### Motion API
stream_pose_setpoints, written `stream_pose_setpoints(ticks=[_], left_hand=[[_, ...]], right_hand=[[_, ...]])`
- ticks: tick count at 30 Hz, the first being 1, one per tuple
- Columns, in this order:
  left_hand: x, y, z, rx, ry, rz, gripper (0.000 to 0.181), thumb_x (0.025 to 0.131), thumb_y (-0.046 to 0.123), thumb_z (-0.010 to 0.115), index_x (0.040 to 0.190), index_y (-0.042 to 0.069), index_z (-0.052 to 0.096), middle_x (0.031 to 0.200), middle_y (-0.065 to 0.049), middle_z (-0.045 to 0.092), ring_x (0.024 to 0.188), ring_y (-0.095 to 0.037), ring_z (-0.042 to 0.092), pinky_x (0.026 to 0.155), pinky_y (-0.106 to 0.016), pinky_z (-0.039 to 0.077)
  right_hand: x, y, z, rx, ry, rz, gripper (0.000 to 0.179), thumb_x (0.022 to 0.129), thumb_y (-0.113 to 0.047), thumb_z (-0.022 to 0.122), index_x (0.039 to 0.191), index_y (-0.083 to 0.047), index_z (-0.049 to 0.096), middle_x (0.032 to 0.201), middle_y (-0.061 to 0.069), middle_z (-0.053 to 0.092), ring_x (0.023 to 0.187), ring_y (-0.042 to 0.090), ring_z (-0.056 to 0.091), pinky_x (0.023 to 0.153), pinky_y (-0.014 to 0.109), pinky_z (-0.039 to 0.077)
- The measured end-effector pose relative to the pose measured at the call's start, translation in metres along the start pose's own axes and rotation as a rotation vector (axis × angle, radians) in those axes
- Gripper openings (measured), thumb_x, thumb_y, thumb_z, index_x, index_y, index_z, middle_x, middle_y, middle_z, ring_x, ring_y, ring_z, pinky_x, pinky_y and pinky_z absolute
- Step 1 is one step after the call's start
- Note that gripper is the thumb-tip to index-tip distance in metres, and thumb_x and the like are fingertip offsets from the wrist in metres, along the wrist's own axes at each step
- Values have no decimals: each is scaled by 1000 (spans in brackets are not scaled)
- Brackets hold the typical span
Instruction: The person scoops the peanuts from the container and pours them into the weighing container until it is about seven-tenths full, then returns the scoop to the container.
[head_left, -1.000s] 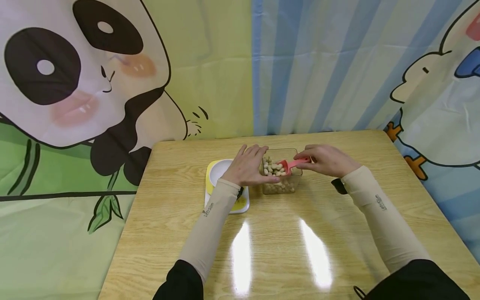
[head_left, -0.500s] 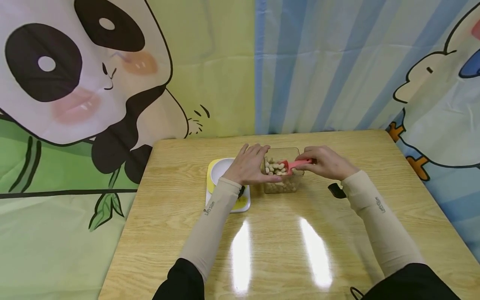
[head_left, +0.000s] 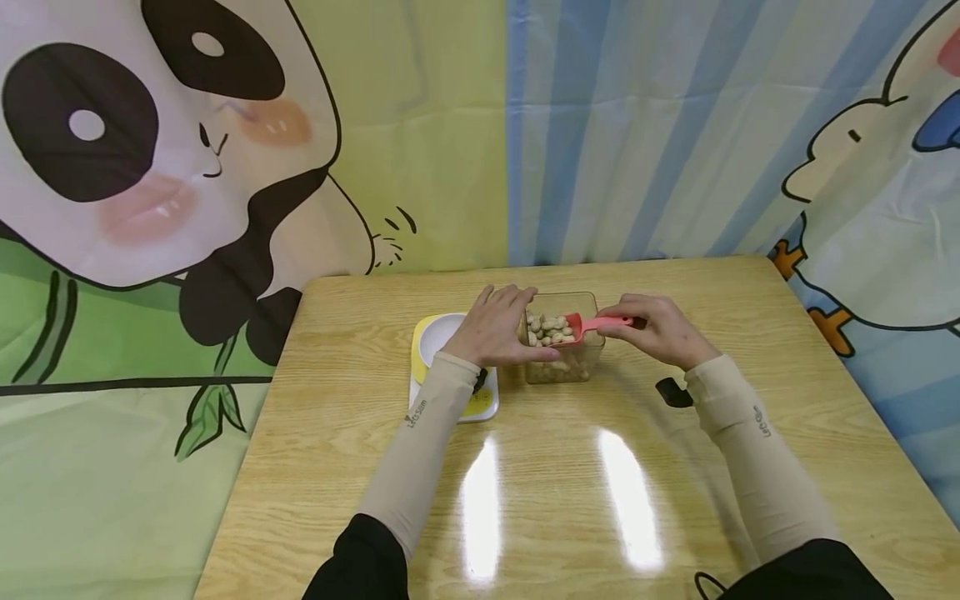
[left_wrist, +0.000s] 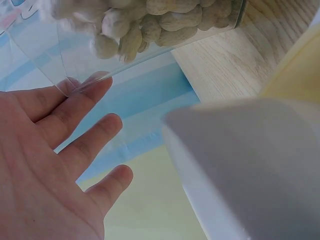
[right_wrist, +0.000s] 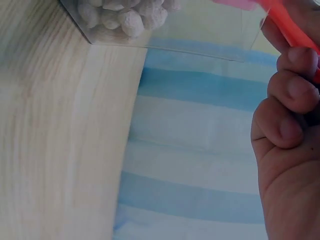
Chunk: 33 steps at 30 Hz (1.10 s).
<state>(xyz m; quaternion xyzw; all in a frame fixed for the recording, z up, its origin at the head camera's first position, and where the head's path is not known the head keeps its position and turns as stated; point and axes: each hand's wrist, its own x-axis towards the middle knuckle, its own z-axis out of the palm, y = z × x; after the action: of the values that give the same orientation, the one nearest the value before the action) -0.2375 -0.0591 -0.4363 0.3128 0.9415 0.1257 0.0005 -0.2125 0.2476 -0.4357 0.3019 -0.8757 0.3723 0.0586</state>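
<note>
1. While the scoop [head_left: 591, 323] has its head in the box [head_left: 561, 373], beside the peanuts [head_left: 546, 332], its handle crosses the right rim.
2. The right hand [head_left: 660, 330] grasps that handle, fingers curled.
3. The left hand [head_left: 495, 330], fingers loosely extended, touches the box's left side.
4. Farther left, a bowl [head_left: 436, 337] sits on a base [head_left: 481, 407].

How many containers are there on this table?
2. A clear box of peanuts is between the left hand and the right hand; a white bowl is left of it, partly hidden by the left hand. Others could be hidden.
</note>
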Motion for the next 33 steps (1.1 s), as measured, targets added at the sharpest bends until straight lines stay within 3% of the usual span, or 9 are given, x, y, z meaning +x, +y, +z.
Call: stream_pose_setpoints(ticks=[11, 17, 26, 33], left_hand=[[0, 2, -1, 14, -4, -5, 118, 73, 93, 50, 160, 16, 32, 154, -5, 44, 146, -23, 35, 124, -48, 13], [-1, 1, 0, 20, 6, -4, 119, 72, 94, 50, 159, 15, 32, 153, -5, 45, 145, -23, 36, 124, -49, 14], [-5, 0, -2, 20, 0, -16, 122, 72, 95, 48, 162, 16, 26, 157, -7, 41, 147, -24, 34, 125, -48, 12], [-15, -3, -12, 3, 16, -46, 123, 72, 96, 46, 163, 16, 24, 160, -8, 38, 148, -25, 31, 125, -49, 10]], right_hand=[[-15, 7, 9, 96, 102, 130, 23, 93, -24, 77, 116, -25, 77, 84, -5, 63, 66, 16, 49, 55, 28, 42], [-21, 12, 11, 146, 134, 146, 25, 93, -11, 75, 117, -17, 77, 86, 2, 63, 66, 16, 46, 54, 27, 39], [-26, -17, 5, 219, 152, 168, 24, 96, -7, 71, 119, -3, 74, 87, 8, 62, 65, 19, 45, 54, 28, 39], [-30, -15, 6, 248, 180, 188, 24, 97, -10, 71, 119, -4, 74, 88, 9, 62, 67, 26, 45, 55, 29, 39]])
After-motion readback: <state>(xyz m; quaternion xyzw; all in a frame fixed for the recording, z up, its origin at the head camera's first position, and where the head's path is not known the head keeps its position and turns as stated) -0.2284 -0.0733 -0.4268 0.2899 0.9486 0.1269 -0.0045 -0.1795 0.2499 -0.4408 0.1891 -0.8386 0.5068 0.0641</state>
